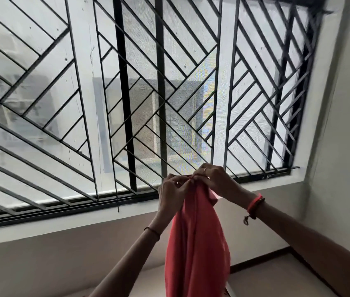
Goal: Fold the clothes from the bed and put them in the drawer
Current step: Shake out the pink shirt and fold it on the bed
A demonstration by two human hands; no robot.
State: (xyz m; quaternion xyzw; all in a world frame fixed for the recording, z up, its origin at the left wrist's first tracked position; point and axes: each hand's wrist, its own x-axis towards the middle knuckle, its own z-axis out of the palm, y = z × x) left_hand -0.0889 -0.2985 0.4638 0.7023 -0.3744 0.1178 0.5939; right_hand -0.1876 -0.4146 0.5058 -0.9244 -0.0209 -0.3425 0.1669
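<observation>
A coral-red garment (pixel 195 243) hangs straight down in front of me, bunched into long folds, its lower part running out of the bottom of the view. My left hand (pixel 173 194) and my right hand (pixel 212 179) are raised close together and both pinch its top edge. The two hands almost touch at the cloth's top. No bed or drawer shows in this view.
A wide window with a black diagonal metal grille (pixel 148 93) fills the upper view, straight ahead. Its white sill (pixel 84 224) runs below it, above a beige wall (pixel 41 264). A white wall corner (pixel 341 146) stands at the right.
</observation>
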